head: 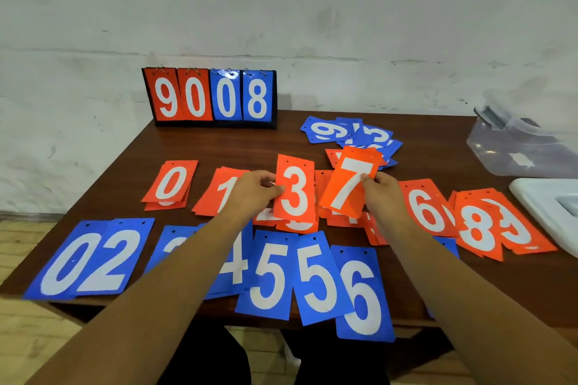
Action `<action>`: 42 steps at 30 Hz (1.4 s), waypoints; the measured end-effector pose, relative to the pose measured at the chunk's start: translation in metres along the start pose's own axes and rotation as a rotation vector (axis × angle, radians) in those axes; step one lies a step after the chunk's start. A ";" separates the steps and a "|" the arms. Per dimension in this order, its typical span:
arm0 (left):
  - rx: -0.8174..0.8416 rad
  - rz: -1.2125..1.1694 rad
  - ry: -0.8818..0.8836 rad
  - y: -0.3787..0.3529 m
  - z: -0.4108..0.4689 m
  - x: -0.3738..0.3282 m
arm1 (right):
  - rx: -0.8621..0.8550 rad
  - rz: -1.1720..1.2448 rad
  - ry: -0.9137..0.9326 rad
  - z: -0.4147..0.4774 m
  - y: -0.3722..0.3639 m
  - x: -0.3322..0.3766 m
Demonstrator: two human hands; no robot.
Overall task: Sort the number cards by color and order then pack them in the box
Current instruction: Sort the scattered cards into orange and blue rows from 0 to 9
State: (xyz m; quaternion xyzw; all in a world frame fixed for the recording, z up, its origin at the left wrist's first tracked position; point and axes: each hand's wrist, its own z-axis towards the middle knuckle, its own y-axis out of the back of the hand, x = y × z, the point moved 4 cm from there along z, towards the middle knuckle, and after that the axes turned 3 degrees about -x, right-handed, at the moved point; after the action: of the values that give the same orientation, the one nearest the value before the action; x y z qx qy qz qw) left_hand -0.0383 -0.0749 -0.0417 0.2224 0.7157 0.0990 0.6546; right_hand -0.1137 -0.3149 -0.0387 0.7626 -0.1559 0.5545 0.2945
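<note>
The left hand (253, 192) pinches the orange 3 card (294, 194) at its left edge, thumb on the face, and holds it upright above the middle of the orange row. The right hand (383, 194) grips the orange 7 card (350, 187) at its right edge, and that card leans to the right. The two held cards are side by side.

Along the middle of the brown desk (219, 147) lie the orange 0 stack (173, 184), the orange 1 stack (215, 194), the orange 6 card (425, 206), the orange 8 card (477, 228) and the orange 9 card (517, 225). More orange cards between them are partly hidden under the hands.

Along the near edge runs the blue row: blue 0 card (67, 262), blue 2 card (109, 259), blue 4 card (237, 262), two overlapping blue 5 cards (272, 275) and the blue 6 card (362, 294), which overhangs the edge. A loose blue pile (353, 134) lies farther back.

A flip scoreboard (209, 97) reading 9 0 0 8 stands at the back against the wall. The clear plastic box (519, 150) is at the far right, with a white lid (544, 206) just in front of it.
</note>
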 end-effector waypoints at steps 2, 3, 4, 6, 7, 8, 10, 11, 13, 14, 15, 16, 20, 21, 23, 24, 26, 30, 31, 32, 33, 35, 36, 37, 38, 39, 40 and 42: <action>-0.023 0.110 -0.013 -0.014 0.004 0.000 | 0.000 -0.055 0.022 0.000 0.004 -0.001; -0.034 0.202 -0.027 -0.020 0.005 -0.001 | 0.006 -0.095 0.028 -0.002 0.006 -0.001; -0.041 0.300 -0.043 -0.024 0.005 -0.002 | 0.012 -0.126 0.037 -0.003 0.007 -0.001; -0.085 0.469 -0.097 -0.028 0.004 0.000 | 0.024 -0.148 0.060 -0.004 0.010 -0.001; -0.128 0.525 -0.137 -0.027 0.004 0.000 | 0.025 -0.153 0.072 -0.005 0.011 -0.001; -0.175 0.544 -0.181 -0.026 0.003 -0.002 | 0.032 -0.157 0.085 -0.005 0.012 -0.001; -0.184 0.428 -0.243 -0.026 -0.002 -0.010 | 0.079 -0.141 0.105 -0.006 0.013 0.000; -0.129 0.307 -0.234 -0.028 -0.005 -0.015 | 0.115 -0.126 0.109 -0.009 0.012 0.002; 0.040 0.073 -0.155 -0.038 -0.015 -0.026 | 0.177 -0.111 0.116 -0.015 0.009 0.006; 0.105 0.014 -0.132 -0.044 -0.020 -0.031 | 0.191 -0.121 0.126 -0.018 0.007 0.007; 0.135 -0.005 -0.128 -0.050 -0.022 -0.034 | 0.197 -0.131 0.133 -0.021 0.005 0.007; 0.137 -0.021 -0.124 -0.054 -0.023 -0.036 | 0.203 -0.134 0.136 -0.024 0.005 0.007; 0.083 -0.077 -0.099 -0.069 -0.026 -0.044 | 0.201 -0.130 0.143 -0.025 0.018 -0.001; 0.108 -0.086 -0.105 -0.077 -0.028 -0.048 | 0.177 -0.137 0.142 -0.022 0.025 -0.004; 0.167 -0.097 -0.126 -0.097 -0.033 -0.057 | 0.101 -0.154 0.129 -0.015 0.044 -0.010; 0.187 -0.104 -0.133 -0.108 -0.034 -0.061 | 0.065 -0.163 0.128 -0.010 0.055 -0.012; 0.202 -0.078 -0.145 -0.131 -0.035 -0.069 | -0.010 -0.204 0.150 0.000 0.083 -0.016; 0.229 0.235 -0.401 -0.179 -0.037 -0.085 | -0.227 -0.316 0.182 0.018 0.154 -0.026; 0.255 0.316 -0.498 -0.192 -0.039 -0.088 | -0.282 -0.330 0.172 0.021 0.171 -0.029; 0.288 0.395 -0.583 -0.204 -0.041 -0.090 | -0.334 -0.325 0.152 0.024 0.186 -0.033; 0.320 0.467 -0.650 -0.215 -0.042 -0.092 | -0.376 -0.306 0.120 0.027 0.198 -0.038; 0.367 0.614 -0.725 -0.232 -0.041 -0.091 | -0.402 -0.238 0.049 0.034 0.209 -0.051; 0.390 0.685 -0.737 -0.237 -0.040 -0.089 | -0.400 -0.194 0.010 0.037 0.211 -0.059; 0.419 0.744 -0.737 -0.242 -0.038 -0.087 | -0.397 -0.163 -0.024 0.039 0.210 -0.066; 0.449 0.785 -0.736 -0.244 -0.037 -0.085 | -0.394 -0.162 -0.036 0.040 0.209 -0.071; 0.470 0.806 -0.736 -0.245 -0.036 -0.083 | -0.396 -0.180 -0.032 0.042 0.208 -0.073; 0.477 0.809 -0.739 -0.245 -0.035 -0.082 | -0.394 -0.208 -0.021 0.043 0.209 -0.073; 0.475 0.790 -0.735 -0.243 -0.033 -0.079 | -0.384 -0.274 -0.009 0.045 0.214 -0.069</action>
State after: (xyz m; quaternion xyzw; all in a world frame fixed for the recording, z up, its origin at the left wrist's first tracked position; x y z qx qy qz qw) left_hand -0.1128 -0.3194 -0.0720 0.6325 0.3072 0.0887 0.7055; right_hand -0.2234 -0.5153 -0.0540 0.7090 -0.1549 0.4662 0.5059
